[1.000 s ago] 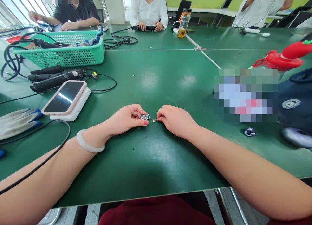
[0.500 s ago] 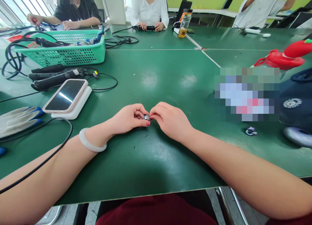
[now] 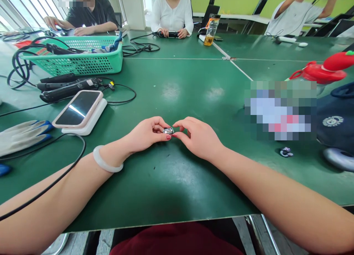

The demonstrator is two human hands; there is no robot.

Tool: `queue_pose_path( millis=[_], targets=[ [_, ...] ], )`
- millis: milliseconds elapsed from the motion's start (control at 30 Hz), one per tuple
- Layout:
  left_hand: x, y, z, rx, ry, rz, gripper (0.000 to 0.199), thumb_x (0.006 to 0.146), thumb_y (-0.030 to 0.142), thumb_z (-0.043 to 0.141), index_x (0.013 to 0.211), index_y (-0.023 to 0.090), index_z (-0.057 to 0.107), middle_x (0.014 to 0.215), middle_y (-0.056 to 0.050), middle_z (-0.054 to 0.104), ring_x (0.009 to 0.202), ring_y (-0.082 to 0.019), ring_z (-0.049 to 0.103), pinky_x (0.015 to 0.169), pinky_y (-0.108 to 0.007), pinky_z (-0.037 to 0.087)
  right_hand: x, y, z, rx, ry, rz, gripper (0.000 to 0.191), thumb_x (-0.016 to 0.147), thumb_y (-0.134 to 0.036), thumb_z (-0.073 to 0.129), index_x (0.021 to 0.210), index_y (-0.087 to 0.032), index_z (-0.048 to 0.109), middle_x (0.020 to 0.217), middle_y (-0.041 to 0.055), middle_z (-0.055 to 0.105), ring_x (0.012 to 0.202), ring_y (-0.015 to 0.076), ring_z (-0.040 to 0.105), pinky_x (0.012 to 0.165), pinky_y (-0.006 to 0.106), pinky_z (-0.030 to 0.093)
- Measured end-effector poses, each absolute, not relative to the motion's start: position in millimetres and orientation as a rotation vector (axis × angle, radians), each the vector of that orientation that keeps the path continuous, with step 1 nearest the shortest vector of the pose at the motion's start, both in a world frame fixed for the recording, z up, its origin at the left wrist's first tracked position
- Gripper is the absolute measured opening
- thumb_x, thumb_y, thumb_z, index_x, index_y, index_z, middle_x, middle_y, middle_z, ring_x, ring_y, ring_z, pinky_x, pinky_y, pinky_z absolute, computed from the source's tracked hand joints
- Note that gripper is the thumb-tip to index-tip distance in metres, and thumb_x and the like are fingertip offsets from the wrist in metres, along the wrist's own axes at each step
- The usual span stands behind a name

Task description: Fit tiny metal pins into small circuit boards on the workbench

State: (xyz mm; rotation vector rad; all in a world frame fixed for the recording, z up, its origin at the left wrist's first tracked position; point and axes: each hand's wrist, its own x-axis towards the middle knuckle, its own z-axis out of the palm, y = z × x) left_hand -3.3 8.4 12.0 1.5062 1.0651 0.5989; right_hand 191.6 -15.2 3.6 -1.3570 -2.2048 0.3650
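My left hand (image 3: pixel 148 134) pinches a small black-and-silver piece (image 3: pixel 167 131) between thumb and fingers, just above the green table (image 3: pixel 177 89). What kind of thing it is, I cannot make out at this size. Close by on the right, my right hand (image 3: pixel 200 137) has thumb and index finger parted around the right end of the piece. Whether a fingertip still touches it, I cannot tell. A white bangle (image 3: pixel 106 163) circles my left wrist.
Left lie a phone (image 3: pixel 79 109) on a white box (image 3: pixel 92 126), black hair irons (image 3: pixel 70 88), gloves (image 3: pixel 22 137), and a cord (image 3: pixel 74 163) across my forearm. Behind stands a green basket (image 3: pixel 80 65). Right are a small dark shiny object (image 3: pixel 285 152) and a dark bag (image 3: pixel 334 115). Several people sit beyond.
The thumb and index finger of my right hand have spread apart, leaving more of the small piece in sight. My left hand keeps hold of it. The view has shifted slightly.
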Motion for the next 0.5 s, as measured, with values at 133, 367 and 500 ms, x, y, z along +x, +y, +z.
queue_pose_path(
  millis=[133,367,500],
  targets=[
    [-4,9,13,1.496,1.085,0.607,0.027,0.070,0.027,0.072,0.092,0.015,0.062,0.079,-0.002,0.070,0.072,-0.012,0.063,0.074,-0.029,0.050,191,-14,1,-1.350,-2.269,0.323,0.020,0.088,-0.037,0.055,0.094,-0.021,0.064,0.087,0.0014,0.064,0.073,0.0121,0.056,0.063,0.025,0.038],
    [-2,7,15,1.418,1.054,0.596,0.036,0.077,0.032,0.067,0.109,0.016,0.066,0.101,-0.006,0.072,0.090,-0.016,0.066,0.089,-0.032,0.050,185,-8,-4,-1.360,-2.322,0.113,0.033,0.088,-0.049,0.052,0.088,-0.018,0.062,0.084,0.0037,0.063,0.073,0.0136,0.057,0.060,0.025,0.035],
    [-3,7,16,1.449,1.077,0.598,0.040,0.078,0.037,0.065,0.113,0.016,0.064,0.104,-0.007,0.072,0.094,-0.017,0.066,0.092,-0.033,0.049,184,-4,-7,-1.334,-2.326,0.082,0.036,0.088,-0.052,0.050,0.090,-0.018,0.063,0.084,0.0035,0.064,0.071,0.0128,0.056,0.060,0.025,0.035]
  ],
)
